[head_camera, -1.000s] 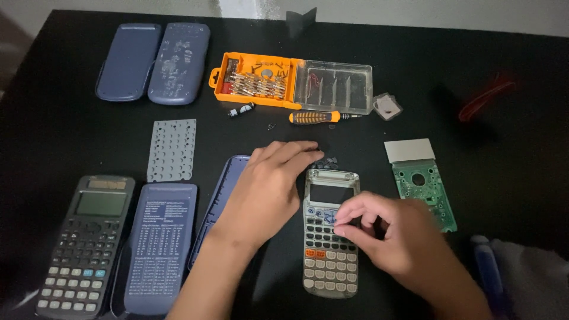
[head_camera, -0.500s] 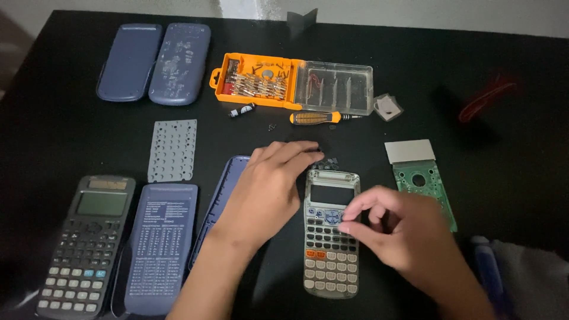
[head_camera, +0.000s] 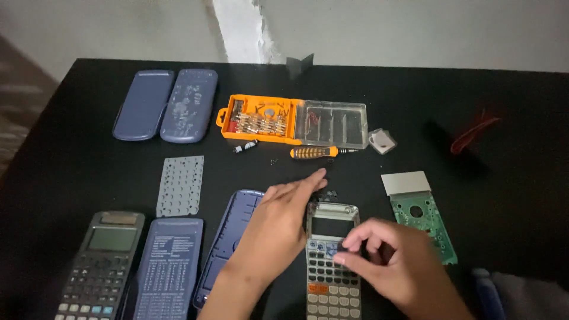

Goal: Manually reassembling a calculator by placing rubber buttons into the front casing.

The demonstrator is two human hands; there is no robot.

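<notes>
A silver calculator front point(head_camera: 329, 284) with grey and orange keys and an empty display window lies face up at the near middle. My left hand point(head_camera: 278, 228) lies flat along its left side. The fingers are stretched out, their tips near several small dark screws point(head_camera: 329, 194) above the calculator's top edge. My right hand point(head_camera: 394, 264) hovers over the upper key rows, thumb and forefinger pinched together. Whether anything small is between them is too dim to tell. A blue back shell point(head_camera: 228, 246) lies partly under my left wrist.
A green circuit board point(head_camera: 425, 225) with its display glass lies to the right. Behind are an orange-handled screwdriver point(head_camera: 314, 152), an open orange bit case point(head_camera: 261, 120), two blue covers point(head_camera: 166, 105) and a grey key mat point(head_camera: 181, 185). A dark calculator point(head_camera: 104, 266) and a blue cover point(head_camera: 169, 269) lie near left.
The view has tilted up, so everything sits lower in the picture. My right hand's fingers have drawn closer together over the keys. My left hand stays beside the calculator.
</notes>
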